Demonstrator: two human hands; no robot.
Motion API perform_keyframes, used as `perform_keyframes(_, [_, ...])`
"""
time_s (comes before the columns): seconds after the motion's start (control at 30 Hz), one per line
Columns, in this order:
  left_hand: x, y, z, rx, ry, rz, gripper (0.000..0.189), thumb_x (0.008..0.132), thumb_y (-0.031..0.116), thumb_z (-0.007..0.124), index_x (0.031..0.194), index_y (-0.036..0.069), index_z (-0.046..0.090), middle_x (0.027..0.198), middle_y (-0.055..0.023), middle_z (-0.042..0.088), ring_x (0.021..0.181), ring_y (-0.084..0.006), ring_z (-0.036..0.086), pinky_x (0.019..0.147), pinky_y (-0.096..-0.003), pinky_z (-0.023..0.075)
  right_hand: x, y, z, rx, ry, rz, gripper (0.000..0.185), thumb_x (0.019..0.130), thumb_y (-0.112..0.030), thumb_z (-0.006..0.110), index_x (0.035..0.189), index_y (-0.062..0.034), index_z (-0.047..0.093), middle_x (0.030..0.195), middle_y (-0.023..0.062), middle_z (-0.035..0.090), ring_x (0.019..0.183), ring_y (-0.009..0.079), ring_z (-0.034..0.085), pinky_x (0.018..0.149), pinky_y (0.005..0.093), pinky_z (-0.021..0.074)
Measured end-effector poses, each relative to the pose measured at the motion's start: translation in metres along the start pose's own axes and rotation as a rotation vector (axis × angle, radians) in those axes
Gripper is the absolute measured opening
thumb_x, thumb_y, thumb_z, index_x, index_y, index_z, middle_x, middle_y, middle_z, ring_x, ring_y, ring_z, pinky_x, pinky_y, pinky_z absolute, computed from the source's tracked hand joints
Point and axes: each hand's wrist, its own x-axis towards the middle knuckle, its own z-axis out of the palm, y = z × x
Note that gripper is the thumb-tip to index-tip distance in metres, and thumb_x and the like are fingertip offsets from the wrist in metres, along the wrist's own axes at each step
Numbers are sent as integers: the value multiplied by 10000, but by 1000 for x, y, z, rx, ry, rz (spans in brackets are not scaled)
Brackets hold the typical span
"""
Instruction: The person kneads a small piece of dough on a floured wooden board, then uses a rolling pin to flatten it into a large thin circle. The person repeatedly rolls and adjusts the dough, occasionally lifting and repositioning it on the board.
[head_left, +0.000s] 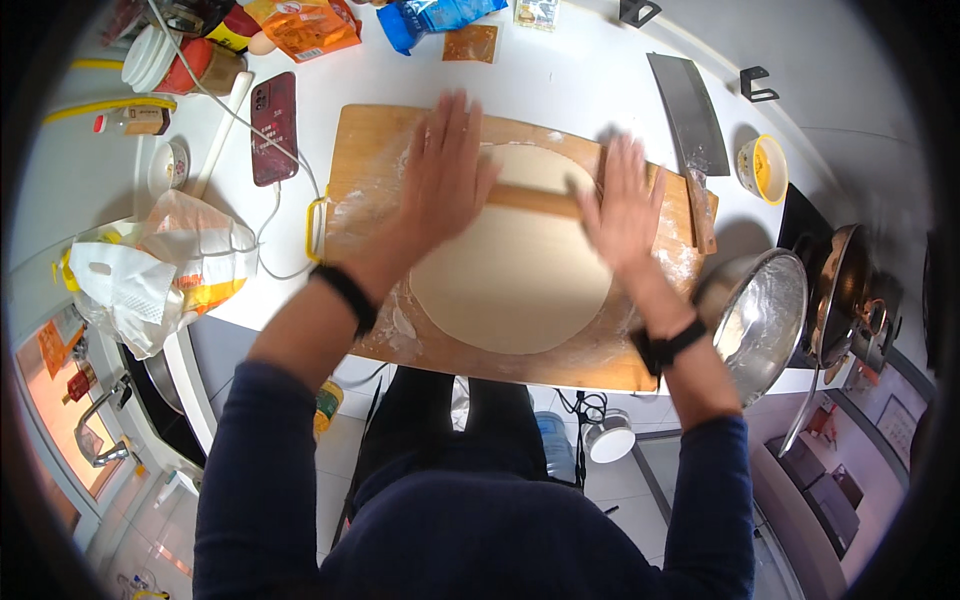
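A large round sheet of dough (517, 285) lies on a floured wooden board (375, 142). Across its upper part runs a wooden rolling pin (532, 201), slightly blurred. My left hand (450, 172) presses flat over the pin's left part, fingers stretched away from me. Over its right part lies my right hand (621, 202), also flat, with the thumb spread towards the middle. Neither hand is closed round the pin. Both palms are hidden from above.
Right of the board lie a cleaver (686, 112), a small yellow-rimmed bowl (763, 169) and a steel mixing bowl (761, 322). A phone (274, 131) with a cable, a thin white rod (223, 135) and plastic bags (199, 255) are on the left. Food packets (307, 26) stand behind.
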Motion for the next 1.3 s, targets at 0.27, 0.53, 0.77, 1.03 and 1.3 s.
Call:
perform_keyframes(0.27, [15, -7, 7, 11, 104, 10, 682, 989, 337, 463, 1515, -13, 207, 1586, -232, 188, 1481, -393, 152, 1172, -580, 89, -15, 14, 22, 85, 330, -379, 618, 925, -470, 554, 1438, -138, 459, 1620, 71, 210, 1496, 243, 188, 1183, 588, 77])
perform_keyframes(0.53, [-38, 28, -33, 9, -209, 175, 681, 963, 339, 503, 1520, 32, 259, 1602, -184, 186, 1495, -360, 133, 1181, -562, 86, -127, -38, 2, 476, 337, -52, 366, 803, -151, 715, 1106, -5, 574, 1064, 188, 538, 994, 367, 525, 850, 439, 422])
perform_keyframes(0.77, [-3, 82, 5, -156, -310, 533, 649, 937, 338, 546, 1496, 75, 345, 1569, -152, 298, 1474, -323, 221, 1183, -501, 167, -177, -60, 37, 442, 462, 313, 351, 806, -137, 710, 1077, 32, 565, 1091, 233, 531, 994, 394, 516, 836, 476, 427])
perform_keyframes(1.03, [81, 153, 70, -86, -116, 707, 604, 973, 370, 489, 1463, 37, 370, 1561, -152, 314, 1464, -308, 249, 1175, -502, 176, -165, -3, 40, 377, 544, 376, 285, 836, -158, 673, 1021, -2, 522, 957, 188, 504, 903, 380, 482, 800, 484, 367])
perform_keyframes(1.3, [21, 82, 5, 68, -567, 551, 657, 934, 305, 528, 1481, 4, 321, 1590, -167, 230, 1488, -331, 165, 1198, -505, 138, -184, -51, 42, 531, 420, 229, 322, 811, -201, 694, 1028, -12, 549, 1056, 207, 554, 969, 397, 514, 808, 498, 378])
